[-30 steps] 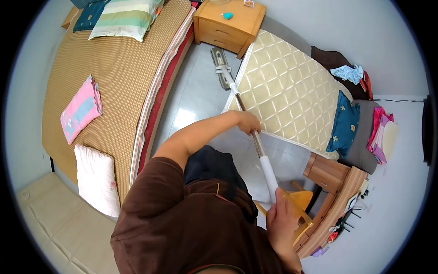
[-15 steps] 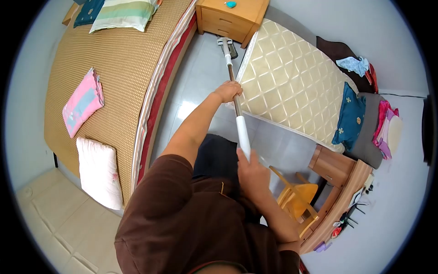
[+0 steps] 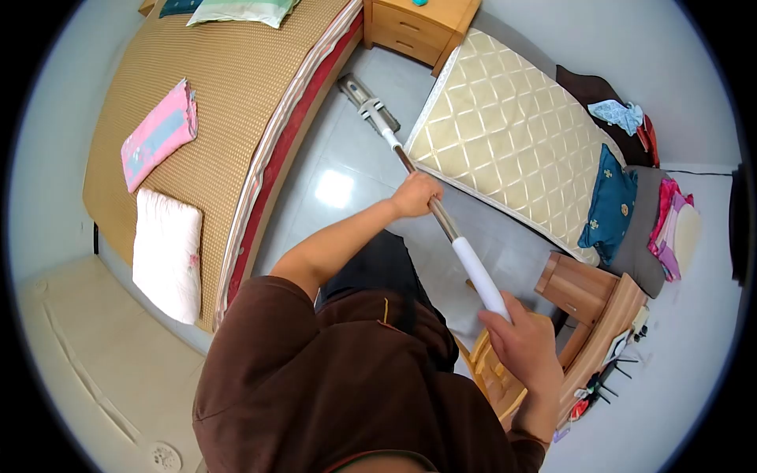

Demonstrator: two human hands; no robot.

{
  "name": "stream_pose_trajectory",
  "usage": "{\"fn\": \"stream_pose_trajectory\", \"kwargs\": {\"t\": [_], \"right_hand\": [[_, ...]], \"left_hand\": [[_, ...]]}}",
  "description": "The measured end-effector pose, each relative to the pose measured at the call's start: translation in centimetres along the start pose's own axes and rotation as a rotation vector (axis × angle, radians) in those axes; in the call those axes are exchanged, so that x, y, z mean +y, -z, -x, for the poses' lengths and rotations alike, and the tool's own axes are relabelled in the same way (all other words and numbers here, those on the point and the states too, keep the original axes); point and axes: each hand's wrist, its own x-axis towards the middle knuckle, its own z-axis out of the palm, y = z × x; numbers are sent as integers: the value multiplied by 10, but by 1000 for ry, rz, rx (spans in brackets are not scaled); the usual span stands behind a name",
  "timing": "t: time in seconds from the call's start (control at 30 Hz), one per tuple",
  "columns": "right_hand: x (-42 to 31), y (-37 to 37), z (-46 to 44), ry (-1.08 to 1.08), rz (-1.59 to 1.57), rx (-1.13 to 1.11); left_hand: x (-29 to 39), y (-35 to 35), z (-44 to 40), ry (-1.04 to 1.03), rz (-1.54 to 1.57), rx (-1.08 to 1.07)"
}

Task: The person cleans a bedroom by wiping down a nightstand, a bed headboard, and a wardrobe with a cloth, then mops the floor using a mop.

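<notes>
Shifted from the nightstand's (image 3: pixel 412 30) foot toward the bed (image 3: pixel 213 87), the mop head (image 3: pixel 368 102) lies on the floor (image 3: pixel 311 209), where too wide a sweep could knock the bedside, as a left hand (image 3: pixel 416 195) grasps the metal pole (image 3: pixel 445 219) and the right hand (image 3: pixel 523 337), now farther out over the chair (image 3: pixel 495 382), clasps the white handle (image 3: pixel 478 274).

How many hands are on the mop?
2: the left hand is around the metal pole, and the right hand is at the top of the white grip.
</notes>
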Motion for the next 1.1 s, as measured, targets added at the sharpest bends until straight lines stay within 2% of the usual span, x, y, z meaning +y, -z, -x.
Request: {"fn": "stream_pose_trajectory", "kwargs": {"t": [0.07,0.23,0.37,0.47,0.53,0.63,0.77,0.87,0.97,1.1], "right_hand": [[-2,0,37,18,-7,-32],[-19,-16,145,-36,-128,-64],[-29,-39,206,-322,-271,-242],[-40,-68,219,-542,-117,-329],[-40,-69,230,-560,-182,-227],[-49,-60,234,-521,-216,-119],[-60,-61,210,-554,-274,-55],[-56,-82,155,-417,-156,-19],[-62,-67,85,-499,-161,-120],[-56,-48,9,-417,-167,-108]], "left_hand": [[32,-22,34,37,-60,34],[122,-55,130,71,-34,-125],[146,-106,168,-26,23,-345],[150,-124,152,-118,-71,-507],[156,-118,142,-203,-86,-535],[172,-106,128,-199,-81,-609],[147,-100,105,-210,-124,-537],[94,-87,80,-182,-120,-464],[43,-53,49,-163,-134,-382],[-3,2,10,-103,-196,-358]]}}
